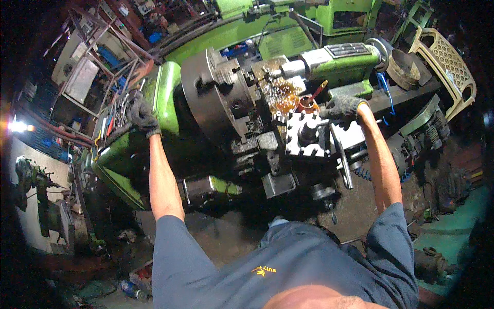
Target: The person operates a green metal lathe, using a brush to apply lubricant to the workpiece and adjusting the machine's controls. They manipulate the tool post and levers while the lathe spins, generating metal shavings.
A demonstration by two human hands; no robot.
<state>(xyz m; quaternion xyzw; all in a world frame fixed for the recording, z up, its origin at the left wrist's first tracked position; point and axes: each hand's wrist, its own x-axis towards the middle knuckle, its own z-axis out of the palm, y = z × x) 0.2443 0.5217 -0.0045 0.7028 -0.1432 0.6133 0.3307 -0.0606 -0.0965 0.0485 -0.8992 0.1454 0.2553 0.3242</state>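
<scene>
My left hand (143, 116), in a dark grey work glove, reaches over a pile of metal hand tools (122, 110) on top of the green lathe headstock (168, 87). Its fingertips blend into the dark tools, so what they hold, if anything, is hidden. On the other side, my gloved right hand (343, 108) is closed around the outer end of the tool post lever (322, 122). This lever comes out of the dark round hub of the square tool post (307, 135). Left of the tool post stands the large grey lathe chuck (208, 95).
A reddish pot (307, 104) with a brush (320, 88) stands behind the tool post, beside oily brown liquid. The green tailstock (342, 67) is at the back right. Farther right are a round metal tin (403, 69) and a beige plastic chair (446, 67). A metal-frame rack (87, 72) stands left.
</scene>
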